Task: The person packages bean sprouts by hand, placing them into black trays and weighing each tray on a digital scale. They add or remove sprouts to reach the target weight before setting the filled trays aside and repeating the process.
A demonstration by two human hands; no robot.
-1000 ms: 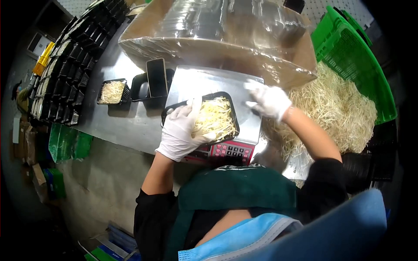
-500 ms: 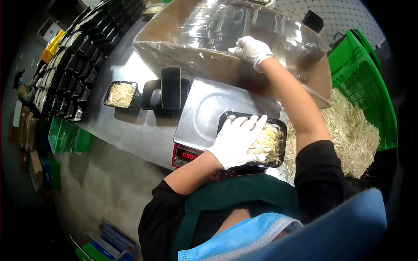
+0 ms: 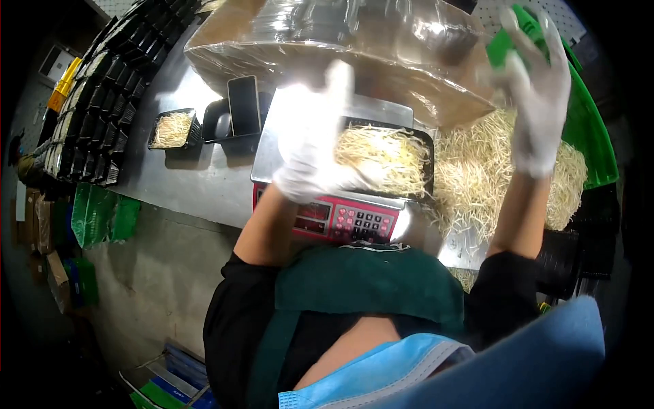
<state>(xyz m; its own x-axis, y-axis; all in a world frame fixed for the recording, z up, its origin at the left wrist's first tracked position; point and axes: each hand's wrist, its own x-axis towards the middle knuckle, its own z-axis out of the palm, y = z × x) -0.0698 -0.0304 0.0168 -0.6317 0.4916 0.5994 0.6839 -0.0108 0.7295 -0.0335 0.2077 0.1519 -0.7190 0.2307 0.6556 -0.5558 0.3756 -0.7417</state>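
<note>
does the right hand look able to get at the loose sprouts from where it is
Probably yes: the right hand is raised with fingers spread and seems empty, and the loose sprouts lie uncovered, with the green crate behind rather than in the way.

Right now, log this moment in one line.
left grip: at tray, blurred; right grip: raised, open; tray: sprout-filled, over scale

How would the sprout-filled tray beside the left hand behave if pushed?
The black tray would probably slide on the smooth, shiny scale plate. Being wide and low, it seems unlikely to tip. Its loose, uncovered sprouts might spill.
</note>
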